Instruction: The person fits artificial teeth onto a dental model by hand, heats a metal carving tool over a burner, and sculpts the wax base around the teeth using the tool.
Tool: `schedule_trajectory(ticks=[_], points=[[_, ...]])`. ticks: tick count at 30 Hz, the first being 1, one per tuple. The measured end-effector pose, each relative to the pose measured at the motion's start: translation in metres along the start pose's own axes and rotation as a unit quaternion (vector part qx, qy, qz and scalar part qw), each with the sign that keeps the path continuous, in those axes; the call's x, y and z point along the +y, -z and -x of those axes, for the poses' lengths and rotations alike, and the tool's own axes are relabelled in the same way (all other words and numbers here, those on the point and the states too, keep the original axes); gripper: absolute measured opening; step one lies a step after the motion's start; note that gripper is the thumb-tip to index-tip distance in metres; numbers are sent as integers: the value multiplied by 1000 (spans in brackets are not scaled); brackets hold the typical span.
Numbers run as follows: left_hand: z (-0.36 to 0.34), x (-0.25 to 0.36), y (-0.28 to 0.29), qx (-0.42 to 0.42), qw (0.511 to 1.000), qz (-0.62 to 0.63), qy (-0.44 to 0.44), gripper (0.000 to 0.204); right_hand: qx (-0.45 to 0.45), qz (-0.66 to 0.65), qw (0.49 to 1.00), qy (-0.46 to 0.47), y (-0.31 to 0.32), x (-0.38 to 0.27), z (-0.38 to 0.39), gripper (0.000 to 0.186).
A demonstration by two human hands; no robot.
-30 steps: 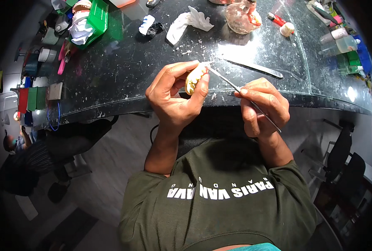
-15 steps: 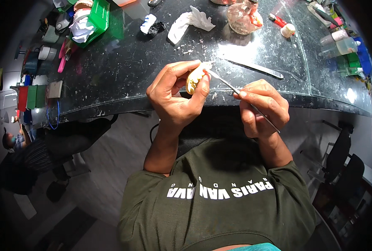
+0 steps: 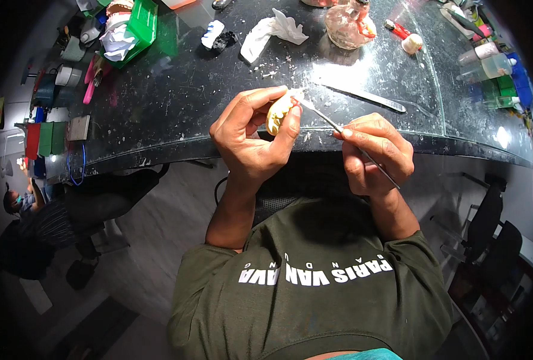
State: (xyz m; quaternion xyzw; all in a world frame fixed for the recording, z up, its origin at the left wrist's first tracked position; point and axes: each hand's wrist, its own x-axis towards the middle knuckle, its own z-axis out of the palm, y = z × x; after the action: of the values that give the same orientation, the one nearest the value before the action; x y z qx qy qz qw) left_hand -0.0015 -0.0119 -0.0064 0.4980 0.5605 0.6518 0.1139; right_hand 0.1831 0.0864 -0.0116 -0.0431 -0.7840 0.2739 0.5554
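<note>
Above the near edge of the dark bench, my left hand (image 3: 252, 133) is closed on a pale yellow dental cast (image 3: 276, 114), thumb on one side and fingers on the other. A reddish patch, perhaps wax, shows on the cast near my thumb tip. My right hand (image 3: 379, 155) grips a thin metal wax carver (image 3: 324, 117) like a pen. Its flat tip is at the upper right of the cast, beside the reddish patch; whether it touches is too small to tell. Part of the cast is hidden behind my left fingers and thumb.
Just beyond my hands, a metal knife (image 3: 368, 100) lies on the bench (image 3: 182, 114). Farther back are crumpled white paper (image 3: 272, 36), a glass burner (image 3: 349, 27), a red-handled brush (image 3: 403, 36) and a green box (image 3: 143, 30). Bottles (image 3: 485, 67) line the right side; another person (image 3: 23, 201) sits far left.
The carver tip has shifted slightly up and right along the cast's edge. My left hand and the cast have stayed nearly still.
</note>
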Motion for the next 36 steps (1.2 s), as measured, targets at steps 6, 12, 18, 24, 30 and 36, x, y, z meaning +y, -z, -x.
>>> schedule_trajectory(ticks=[6,12,18,24,30,36], points=[[0,-1,0,1,1000,21,8,29,-9,-13,1000,8,1,-3,-3,20],[0,-1,0,2,1000,13,10,29,14,5,1000,17,-1,0,-1,20],[1,-2,0,3,1000,6,12,29,-2,-7,1000,14,1,-2,-1,19],[0,-1,0,1,1000,1,6,29,36,-9,999,12,-2,-1,-2,23],[1,-1,0,4,1000,12,8,29,17,10,1000,24,-1,0,-1,24],[0,-1,0,2,1000,17,8,30,36,-16,999,14,0,-1,1,25]])
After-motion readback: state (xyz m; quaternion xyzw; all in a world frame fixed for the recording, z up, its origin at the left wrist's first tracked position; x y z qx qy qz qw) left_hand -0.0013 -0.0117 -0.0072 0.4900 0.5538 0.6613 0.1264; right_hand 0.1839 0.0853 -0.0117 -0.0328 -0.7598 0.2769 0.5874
